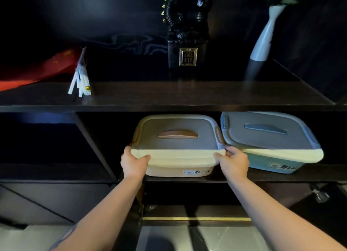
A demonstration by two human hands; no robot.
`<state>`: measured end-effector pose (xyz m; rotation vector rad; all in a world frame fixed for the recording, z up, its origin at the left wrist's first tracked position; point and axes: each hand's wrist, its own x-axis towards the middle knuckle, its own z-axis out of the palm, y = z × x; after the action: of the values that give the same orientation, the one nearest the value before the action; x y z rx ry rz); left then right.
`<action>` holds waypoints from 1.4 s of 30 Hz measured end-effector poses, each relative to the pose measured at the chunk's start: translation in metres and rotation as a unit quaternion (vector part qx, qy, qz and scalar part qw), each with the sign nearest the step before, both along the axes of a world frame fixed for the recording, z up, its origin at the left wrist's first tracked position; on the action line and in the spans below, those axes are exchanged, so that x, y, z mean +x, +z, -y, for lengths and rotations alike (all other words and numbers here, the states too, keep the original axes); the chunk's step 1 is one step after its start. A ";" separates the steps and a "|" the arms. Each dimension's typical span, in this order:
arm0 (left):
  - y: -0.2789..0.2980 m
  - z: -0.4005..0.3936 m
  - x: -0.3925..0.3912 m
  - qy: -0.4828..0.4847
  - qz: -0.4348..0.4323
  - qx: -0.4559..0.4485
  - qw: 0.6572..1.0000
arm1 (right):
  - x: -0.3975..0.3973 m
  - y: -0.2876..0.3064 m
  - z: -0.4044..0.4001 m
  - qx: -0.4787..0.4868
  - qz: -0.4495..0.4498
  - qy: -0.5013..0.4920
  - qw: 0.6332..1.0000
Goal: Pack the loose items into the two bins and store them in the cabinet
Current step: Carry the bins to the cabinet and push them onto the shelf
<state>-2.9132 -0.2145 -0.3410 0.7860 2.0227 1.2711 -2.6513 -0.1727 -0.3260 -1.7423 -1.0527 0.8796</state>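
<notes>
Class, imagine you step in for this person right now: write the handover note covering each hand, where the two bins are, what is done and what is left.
Left hand: grips the front left corner of the beige bin.
Right hand: grips its front right corner.
Beige bin: lid on, on the lower cabinet shelf, front edge overhanging.
Blue bin: lid on, on the same shelf just to the right, angled, apparently touching the beige bin.
Done: both bins closed and in the cabinet.
Left: probably push the beige bin fully in, then let go.
</notes>
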 end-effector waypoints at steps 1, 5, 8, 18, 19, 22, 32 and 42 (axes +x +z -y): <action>-0.003 0.007 -0.001 -0.007 -0.002 0.007 1.000 | 0.003 0.000 0.007 0.003 -0.009 0.003 1.000; -0.006 0.043 -0.003 -0.026 -0.003 0.013 1.000 | 0.011 -0.001 0.039 0.009 -0.075 -0.005 0.997; -0.005 0.054 -0.011 -0.042 0.001 -0.008 0.999 | 0.016 -0.001 0.054 -0.004 -0.095 0.002 0.996; 0.015 0.011 -0.028 -0.064 -0.036 -0.028 0.997 | 0.029 -0.001 0.007 -0.086 -0.003 0.122 0.989; 0.014 0.010 -0.025 -0.066 -0.024 -0.028 0.997 | 0.028 -0.001 0.005 -0.088 0.001 0.131 0.987; 0.009 0.013 -0.018 -0.057 0.008 -0.013 0.998 | 0.023 -0.002 0.003 -0.067 -0.020 0.136 0.988; 0.010 0.068 0.010 -0.002 0.084 0.035 0.996 | 0.042 -0.011 0.033 -0.044 -0.091 0.178 0.979; -0.016 0.172 0.040 0.032 0.091 0.044 0.994 | 0.059 -0.044 0.131 -0.011 -0.130 0.121 0.984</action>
<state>-2.8731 -0.3868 -0.3574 0.6247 1.8696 1.4236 -2.5924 -0.3034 -0.3703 -1.4868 -1.0955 1.2376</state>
